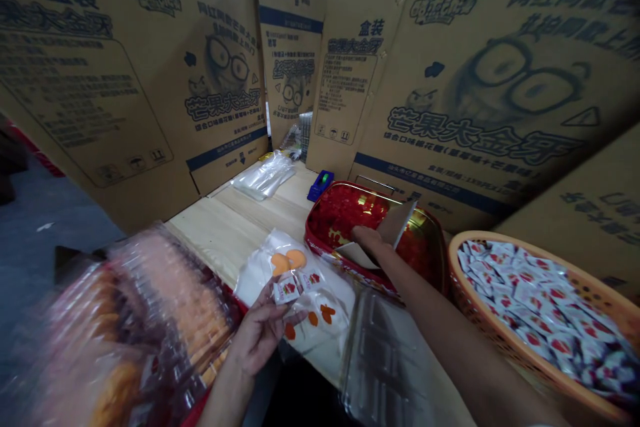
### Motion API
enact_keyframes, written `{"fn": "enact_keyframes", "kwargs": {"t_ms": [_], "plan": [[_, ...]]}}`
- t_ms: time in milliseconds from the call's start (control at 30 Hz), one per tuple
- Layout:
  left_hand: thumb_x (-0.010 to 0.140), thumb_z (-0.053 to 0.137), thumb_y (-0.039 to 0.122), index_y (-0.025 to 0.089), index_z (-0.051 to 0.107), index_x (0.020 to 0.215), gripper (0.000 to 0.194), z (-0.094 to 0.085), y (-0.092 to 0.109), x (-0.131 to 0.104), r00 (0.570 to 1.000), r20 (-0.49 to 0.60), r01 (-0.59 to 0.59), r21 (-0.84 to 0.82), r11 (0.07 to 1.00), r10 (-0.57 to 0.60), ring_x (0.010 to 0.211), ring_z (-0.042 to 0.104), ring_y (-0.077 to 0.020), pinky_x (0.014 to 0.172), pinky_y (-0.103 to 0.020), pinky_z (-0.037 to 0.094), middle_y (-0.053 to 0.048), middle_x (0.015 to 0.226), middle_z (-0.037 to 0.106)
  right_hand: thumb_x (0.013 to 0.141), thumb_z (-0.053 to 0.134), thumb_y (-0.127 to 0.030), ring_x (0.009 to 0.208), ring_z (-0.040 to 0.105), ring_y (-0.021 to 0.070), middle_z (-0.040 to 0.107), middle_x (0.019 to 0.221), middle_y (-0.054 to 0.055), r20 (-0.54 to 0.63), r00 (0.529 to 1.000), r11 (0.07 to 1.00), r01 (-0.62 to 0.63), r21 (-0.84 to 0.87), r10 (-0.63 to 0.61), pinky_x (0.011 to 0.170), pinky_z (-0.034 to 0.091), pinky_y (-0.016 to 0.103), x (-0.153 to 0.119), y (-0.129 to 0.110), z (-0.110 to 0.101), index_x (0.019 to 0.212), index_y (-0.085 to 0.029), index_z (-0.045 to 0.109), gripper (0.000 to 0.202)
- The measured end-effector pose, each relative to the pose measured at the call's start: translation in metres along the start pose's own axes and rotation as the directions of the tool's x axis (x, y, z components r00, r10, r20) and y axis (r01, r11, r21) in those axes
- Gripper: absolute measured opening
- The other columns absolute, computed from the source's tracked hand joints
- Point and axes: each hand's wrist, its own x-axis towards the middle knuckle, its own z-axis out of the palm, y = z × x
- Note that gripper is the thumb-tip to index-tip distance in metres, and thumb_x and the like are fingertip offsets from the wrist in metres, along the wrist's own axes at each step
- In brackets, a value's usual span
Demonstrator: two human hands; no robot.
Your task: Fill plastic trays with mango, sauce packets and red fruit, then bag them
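Observation:
My left hand is closed on the near edge of a clear plastic tray, its thumb over the side. In the tray lie rounded orange pieces, smaller dark orange pieces and two white sachets with red print, close to my fingertips. My right hand reaches into a red and gold tin of small red pieces. A cardboard piece stands beside that hand. Its fingers are partly hidden, so any hold is unclear.
Stacked clear trays lie near the front edge. An orange basket of sachets stands right; bagged orange pieces lie left. Clear bags and a blue object lie behind. Tall printed cartons wall the back.

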Motion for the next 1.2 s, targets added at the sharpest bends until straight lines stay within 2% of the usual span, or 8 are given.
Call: {"fn": "enact_keyframes", "kwargs": {"t_ms": [233, 300, 400, 533, 767, 900, 1033, 1200], "plan": [[0.068, 0.055, -0.005, 0.024, 0.045, 0.123, 0.062, 0.0, 0.001, -0.003, 0.999, -0.033, -0.02, 0.017, 1.0, 0.02, 0.098, 0.059, -0.0218, 0.095, -0.049, 0.041, -0.004, 0.108, 0.062, 0.087, 0.046, -0.035, 0.088, 0.061, 0.0201, 0.066, 0.095, 0.012, -0.246, 0.961, 0.987, -0.096, 0.133, 0.127, 0.068, 0.043, 0.027, -0.029, -0.006, -0.019, 0.092, -0.015, 0.063, 0.026], [0.068, 0.055, -0.005, 0.024, 0.044, 0.123, 0.063, 0.002, 0.002, -0.003, 0.999, -0.028, -0.024, 0.022, 0.999, 0.025, 0.098, 0.059, -0.0218, 0.095, -0.049, 0.041, -0.004, 0.106, 0.062, 0.085, 0.048, -0.04, 0.079, 0.06, 0.0166, 0.067, 0.087, 0.006, -0.31, 0.949, 0.943, 0.052, 0.328, 0.056, 0.064, 0.042, 0.025, -0.058, -0.015, -0.024, 0.088, -0.017, 0.063, 0.028], [0.068, 0.055, -0.005, 0.025, 0.043, 0.125, 0.065, 0.005, 0.001, -0.003, 1.0, -0.017, -0.019, 0.028, 0.999, 0.019, 0.1, 0.059, -0.0211, 0.095, -0.047, 0.041, -0.005, 0.109, 0.062, 0.075, 0.057, -0.041, 0.065, 0.056, 0.0137, 0.064, 0.072, 0.001, -0.286, 0.942, 0.674, 0.327, 0.662, -0.177, 0.057, 0.041, 0.024, -0.112, -0.039, -0.019, 0.077, -0.018, 0.063, 0.024], [0.067, 0.056, -0.004, 0.026, 0.042, 0.126, 0.067, 0.011, -0.006, -0.005, 1.0, 0.005, -0.002, 0.045, 0.999, 0.002, 0.1, 0.059, -0.0216, 0.093, -0.042, 0.043, -0.005, 0.112, 0.061, 0.073, 0.058, -0.031, 0.059, 0.05, 0.0126, 0.059, 0.064, 0.0, -0.177, 0.914, 0.531, 0.36, 0.767, -0.364, 0.055, 0.039, 0.025, -0.162, -0.069, 0.002, 0.07, -0.018, 0.064, 0.015], [0.065, 0.057, -0.002, 0.024, 0.044, 0.124, 0.066, 0.019, -0.015, -0.012, 0.997, 0.015, 0.069, 0.062, 0.996, -0.07, 0.099, 0.06, -0.0226, 0.088, -0.037, 0.045, -0.006, 0.113, 0.06, 0.083, 0.042, -0.038, 0.077, 0.057, 0.0176, 0.063, 0.082, 0.005, -0.393, 0.916, 0.635, 0.352, 0.688, -0.082, 0.07, 0.044, 0.03, -0.17, -0.034, 0.009, 0.084, -0.018, 0.063, 0.029], [0.065, 0.057, -0.002, 0.023, 0.048, 0.12, 0.061, 0.021, -0.018, -0.016, 0.995, 0.018, 0.099, 0.057, 0.993, -0.1, 0.101, 0.058, -0.0235, 0.086, -0.037, 0.046, -0.007, 0.113, 0.06, 0.087, 0.035, -0.036, 0.088, 0.054, 0.0213, 0.059, 0.089, 0.009, -0.642, 0.758, 0.859, 0.246, 0.448, 0.117, 0.081, 0.042, 0.037, -0.152, 0.02, 0.003, 0.091, -0.016, 0.062, 0.034], [0.064, 0.058, -0.003, 0.023, 0.05, 0.118, 0.06, 0.02, -0.021, -0.019, 0.994, 0.014, 0.11, 0.072, 0.991, -0.111, 0.097, 0.06, -0.0224, 0.083, -0.035, 0.048, -0.007, 0.111, 0.06, 0.084, 0.044, -0.036, 0.101, 0.048, 0.0274, 0.057, 0.106, 0.014, -0.751, 0.659, 0.963, 0.171, 0.207, 0.045, 0.086, 0.039, 0.045, -0.152, 0.039, 0.005, 0.1, -0.015, 0.062, 0.031], [0.065, 0.058, -0.004, 0.022, 0.047, 0.122, 0.064, 0.019, -0.025, -0.021, 0.995, 0.032, 0.088, 0.083, 0.993, -0.091, 0.092, 0.061, -0.0197, 0.084, -0.034, 0.048, -0.006, 0.106, 0.062, 0.091, 0.038, -0.03, 0.104, 0.052, 0.0189, 0.061, 0.109, 0.01, -0.678, 0.668, 0.857, 0.504, 0.108, -0.308, 0.085, 0.044, 0.034, -0.207, -0.014, 0.035, 0.108, -0.019, 0.059, 0.029]]}}
